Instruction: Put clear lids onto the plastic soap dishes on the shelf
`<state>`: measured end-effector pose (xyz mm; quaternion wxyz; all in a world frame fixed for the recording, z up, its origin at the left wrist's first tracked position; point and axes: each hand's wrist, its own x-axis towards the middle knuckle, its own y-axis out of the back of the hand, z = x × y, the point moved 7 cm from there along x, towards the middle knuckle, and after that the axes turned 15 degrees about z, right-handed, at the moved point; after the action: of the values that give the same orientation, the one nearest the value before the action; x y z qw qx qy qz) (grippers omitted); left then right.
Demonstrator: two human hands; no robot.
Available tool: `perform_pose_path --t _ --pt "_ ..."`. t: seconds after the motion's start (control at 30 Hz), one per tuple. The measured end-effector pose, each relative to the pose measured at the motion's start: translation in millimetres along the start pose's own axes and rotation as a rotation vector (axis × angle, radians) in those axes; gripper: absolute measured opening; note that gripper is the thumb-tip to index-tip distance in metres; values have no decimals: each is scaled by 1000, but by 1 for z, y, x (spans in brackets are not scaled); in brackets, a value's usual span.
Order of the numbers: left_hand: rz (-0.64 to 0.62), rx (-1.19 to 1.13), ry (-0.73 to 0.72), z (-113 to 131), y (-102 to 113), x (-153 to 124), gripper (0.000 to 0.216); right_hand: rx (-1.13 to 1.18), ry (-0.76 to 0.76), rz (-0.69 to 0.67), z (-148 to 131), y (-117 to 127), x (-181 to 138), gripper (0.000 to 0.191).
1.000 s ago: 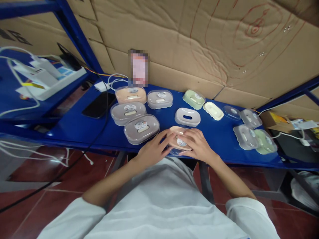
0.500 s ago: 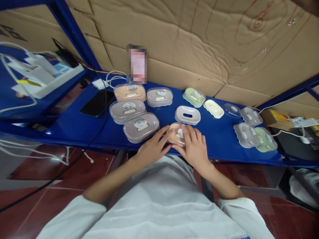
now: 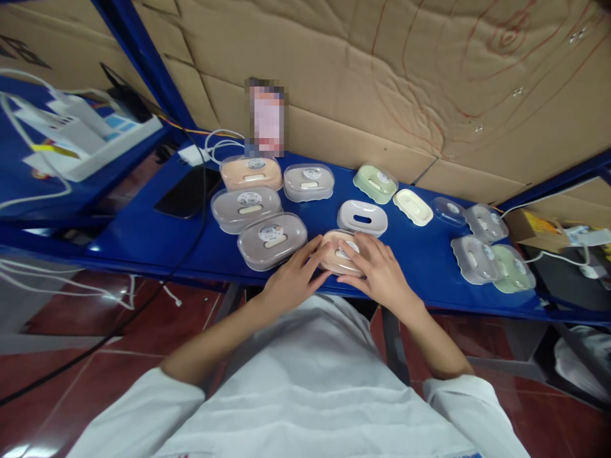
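A peach soap box (image 3: 335,240) with a clear lid and a round label sits at the table's front edge, between both hands. My left hand (image 3: 294,278) grips its left side, fingers curved along the rim. My right hand (image 3: 386,275) holds its right side, with one finger lying over the lid near the label. Fingers cover part of the box. Just behind it is a white soap box base (image 3: 346,219) with a dark slot. A cream soap tray (image 3: 411,207) lies farther right. To the left is a grey lidded soap box (image 3: 252,254).
More lidded soap boxes stand at back left, including a peach one (image 3: 233,175), and a green one (image 3: 370,181) at the back. Several lie at right beside a loose clear lid (image 3: 447,212). A black phone (image 3: 184,194) and cables lie left; a cardboard wall (image 3: 334,83) rises behind.
My right hand has shifted slightly right, and one of its fingers now reaches across the lid. Both hands stay on the peach soap box. The camera view has shifted a little.
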<state>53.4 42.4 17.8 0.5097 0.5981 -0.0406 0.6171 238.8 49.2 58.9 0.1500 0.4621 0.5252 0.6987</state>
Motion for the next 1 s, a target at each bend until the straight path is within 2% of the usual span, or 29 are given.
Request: perform_pose_path --t 0.33,0.67,0.77,1.0 --pt "-56 -83 36 -5 -4 -3 70 165 3 -97 7 2 8 75" --pt "-101 -122 -4 4 1 4 76 255 -5 -116 5 9 7 69" --pt "-90 -118 9 2 2 4 75 257 -14 -49 2 4 1 71" --pt "-153 -63 -28 7 0 5 68 137 -90 176 -9 -5 -24 79"
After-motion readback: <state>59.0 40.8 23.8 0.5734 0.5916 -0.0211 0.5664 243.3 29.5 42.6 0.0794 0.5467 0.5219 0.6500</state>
